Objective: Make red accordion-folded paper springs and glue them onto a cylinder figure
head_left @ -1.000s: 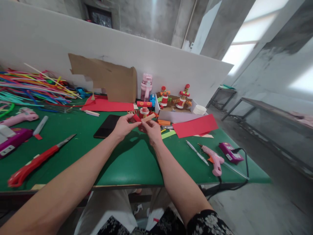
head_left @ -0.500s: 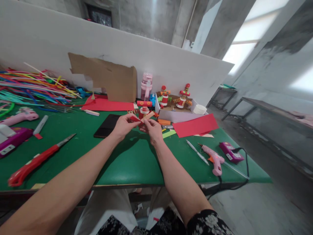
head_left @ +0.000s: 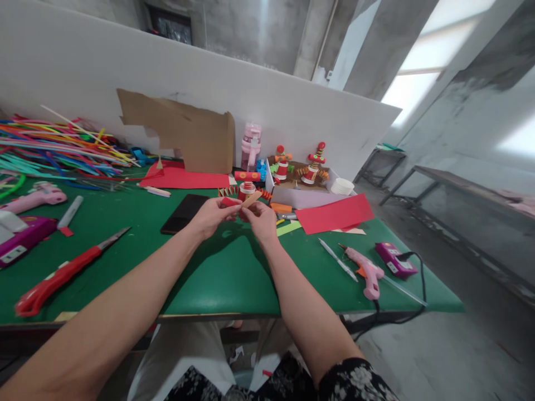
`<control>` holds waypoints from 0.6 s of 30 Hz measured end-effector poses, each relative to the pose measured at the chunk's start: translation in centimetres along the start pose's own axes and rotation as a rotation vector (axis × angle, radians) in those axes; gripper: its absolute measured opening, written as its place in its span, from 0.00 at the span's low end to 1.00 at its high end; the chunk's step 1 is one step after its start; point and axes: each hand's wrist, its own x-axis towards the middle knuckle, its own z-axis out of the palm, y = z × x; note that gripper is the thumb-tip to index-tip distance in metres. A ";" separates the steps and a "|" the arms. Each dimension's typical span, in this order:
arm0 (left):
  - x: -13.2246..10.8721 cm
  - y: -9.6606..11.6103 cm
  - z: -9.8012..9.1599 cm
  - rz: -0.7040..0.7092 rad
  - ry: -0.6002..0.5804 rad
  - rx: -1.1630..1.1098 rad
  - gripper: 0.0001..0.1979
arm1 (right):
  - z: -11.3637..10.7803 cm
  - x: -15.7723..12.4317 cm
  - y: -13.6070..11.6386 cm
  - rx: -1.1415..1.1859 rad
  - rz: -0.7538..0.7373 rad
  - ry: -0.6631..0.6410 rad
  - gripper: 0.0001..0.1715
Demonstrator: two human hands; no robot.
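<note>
Where the left hand (head_left: 209, 214) and right hand (head_left: 261, 220) meet above the green table (head_left: 217, 273): small red paper strip (head_left: 230, 201), tan at one end, pinched by both sets of fingertips; bare mat toward the near edge.

White partition board (head_left: 292, 106), grey concrete walls (head_left: 259, 33), bright window (head_left: 422, 61), metal benches (head_left: 460, 189)

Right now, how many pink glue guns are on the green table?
2. One pink glue gun lies near the table's right edge, beside a purple box. The other glue gun lies at the far left, by the coloured strips. More could be hidden outside the view.
</note>
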 end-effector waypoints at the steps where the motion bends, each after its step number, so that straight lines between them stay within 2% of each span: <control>1: 0.0 0.0 -0.1 -0.029 -0.020 0.002 0.24 | -0.1 0.0 -0.1 -0.041 -0.016 -0.004 0.07; 4: 0.0 0.1 -0.1 -0.017 -0.013 -0.008 0.21 | 0.0 0.0 -0.3 -0.050 -0.019 -0.014 0.08; 8: 0.1 -0.1 0.2 0.008 0.092 -0.119 0.19 | 0.3 -0.1 -0.1 0.139 0.077 -0.013 0.15; 11: 0.1 -0.1 0.3 -0.018 0.108 -0.137 0.21 | 0.4 0.0 0.1 0.172 0.136 -0.020 0.15; 14: -0.1 0.2 0.1 -0.062 0.081 -0.074 0.24 | 0.1 0.2 0.3 0.117 0.114 -0.006 0.12; 18: -0.2 0.7 -0.4 -0.081 0.006 0.042 0.26 | -0.6 0.4 0.0 -0.089 0.014 -0.012 0.06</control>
